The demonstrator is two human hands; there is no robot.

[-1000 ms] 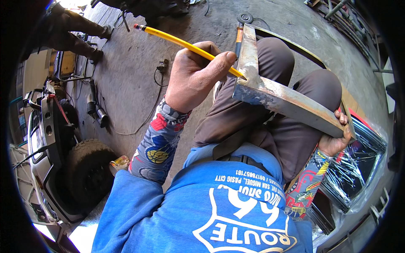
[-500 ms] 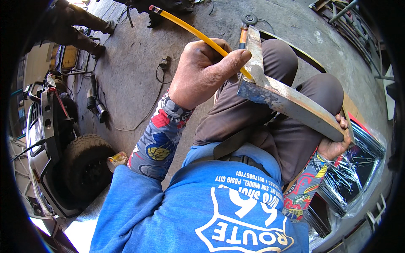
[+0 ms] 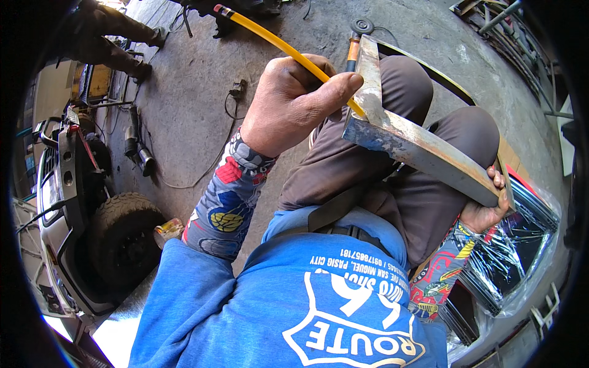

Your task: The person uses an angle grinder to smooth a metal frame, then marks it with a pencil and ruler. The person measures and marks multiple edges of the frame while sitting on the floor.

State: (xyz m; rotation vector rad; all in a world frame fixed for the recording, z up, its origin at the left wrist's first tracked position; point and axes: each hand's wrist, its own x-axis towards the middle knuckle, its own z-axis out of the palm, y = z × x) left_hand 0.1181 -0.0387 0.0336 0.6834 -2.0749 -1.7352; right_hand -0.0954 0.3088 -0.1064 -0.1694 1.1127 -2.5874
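Note:
Pinched in my left hand [image 3: 294,104] is a yellow pencil [image 3: 273,40], its eraser end pointing up and away. The pencil's lower end meets the near left corner of a metal frame [image 3: 423,147]. The frame is made of flat-sided bars, grey with rusty and bare patches, and lies across my knees. My right hand [image 3: 488,205] grips the frame at its right corner, fingers wrapped over the edge. The frame's far bars are partly hidden behind my knees.
An angle grinder [image 3: 356,40] lies on the floor past the frame. At left stand a vehicle front [image 3: 61,202] with a tyre [image 3: 126,236] and a person's legs [image 3: 123,49]. Plastic-wrapped dark panels [image 3: 515,257] lie at right, a cable [image 3: 215,162] on the concrete.
Very little differs. My left hand, the pencil and the frame's near left corner have shifted slightly left in the view. Both grips are the same.

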